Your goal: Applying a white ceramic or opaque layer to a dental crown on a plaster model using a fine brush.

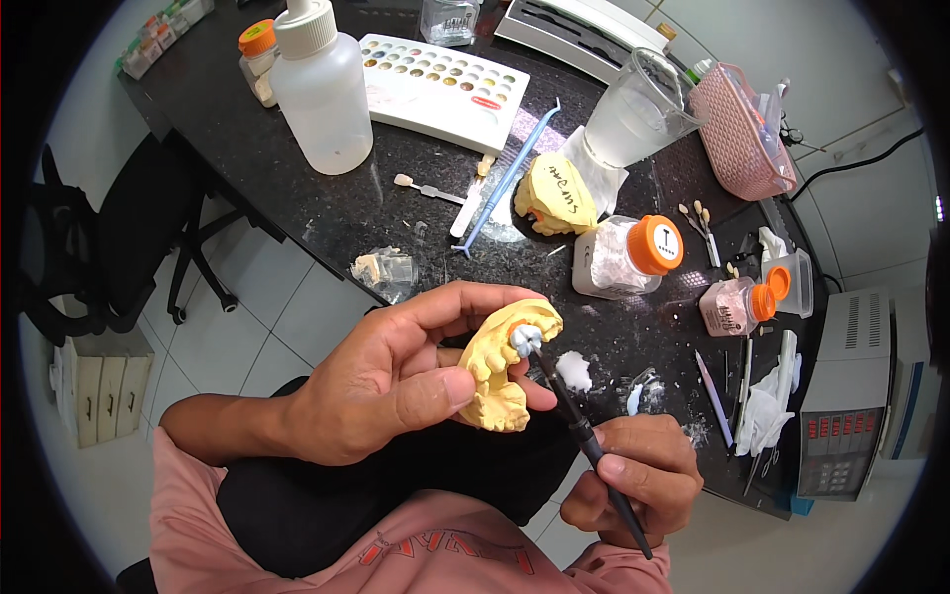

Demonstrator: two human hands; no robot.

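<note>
A yellow plaster dental model (492, 398) sits gripped in my left hand (381, 381), thumb on its near side and fingers behind. On one tooth position it carries a pale blue-white crown (525, 340) with an orange-red patch beside it. My right hand (638, 475) is closed around a black brush (586, 443), held like a pen. The brush's tip reaches up to the crown and seems to touch it. Just right of the model, a heap of white powder or paste (573, 371) lies on the dark tabletop, with a bluish-white smear (638, 394) farther right.
Across the black bench (416, 213) stand a white squeeze bottle (322, 94), a palette (445, 89), a blue dental tool (515, 173), another yellow model (554, 195), a glass of water (643, 114) and orange-lidded jars (618, 259). A pink basket (737, 134) and a grey machine (846, 396) are at right.
</note>
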